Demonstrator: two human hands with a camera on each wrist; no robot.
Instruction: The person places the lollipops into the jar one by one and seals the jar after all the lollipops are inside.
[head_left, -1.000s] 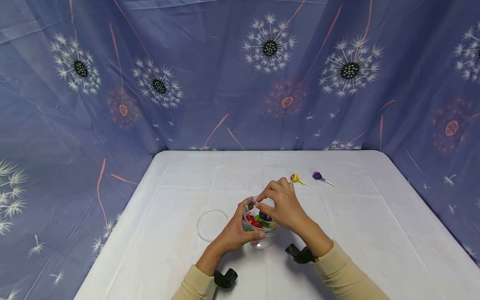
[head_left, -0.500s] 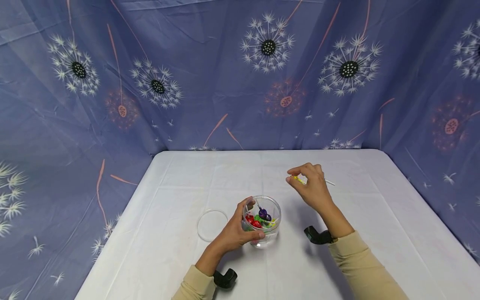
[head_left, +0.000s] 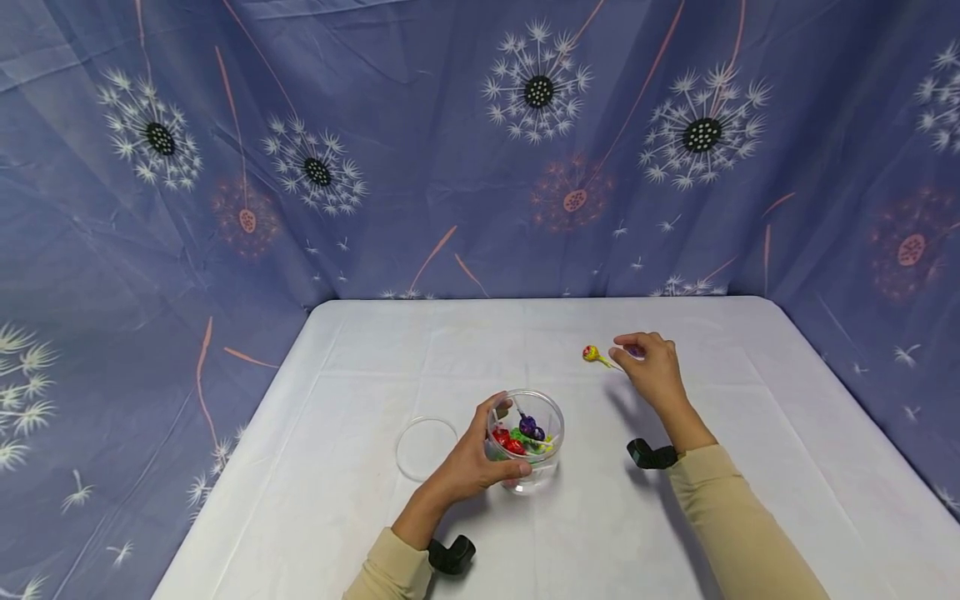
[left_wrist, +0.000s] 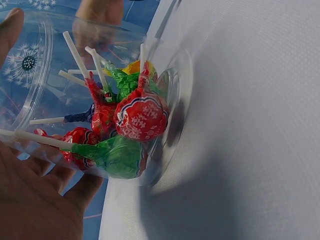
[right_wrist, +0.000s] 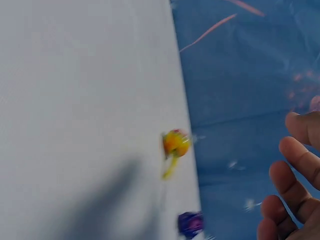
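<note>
Into the pick-up, it would seem: the right hand (head_left: 652,377) is poised over the purple lollipop (head_left: 636,351), thumb and forefinger parted, with nothing seen held between them. Just beside it, the yellow lollipop (head_left: 591,353) is laid out on the white cloth (head_left: 390,358). Nearer the body, the jar (head_left: 542,477) is gripped by the left hand (head_left: 471,467), fingers and thumb curled round its wall. The lid (head_left: 426,419) is off, set down flat to the left of the jar.

A neat pinch on the purple one looks to be called for, with the yellow one not knocked and the jar held steady.

Now the wrist views! By the right, the fingers are shown loose and spread, and the purple lollipop, half masked in the head view, is revealed clear of them. By the left, through the jar's wall, a red lollipop (left_wrist: 141,115) and a green lollipop (left_wrist: 120,157) are shown, heads low and white sticks up or sideways; from above, only a jumble of wrappers is offered.
</note>
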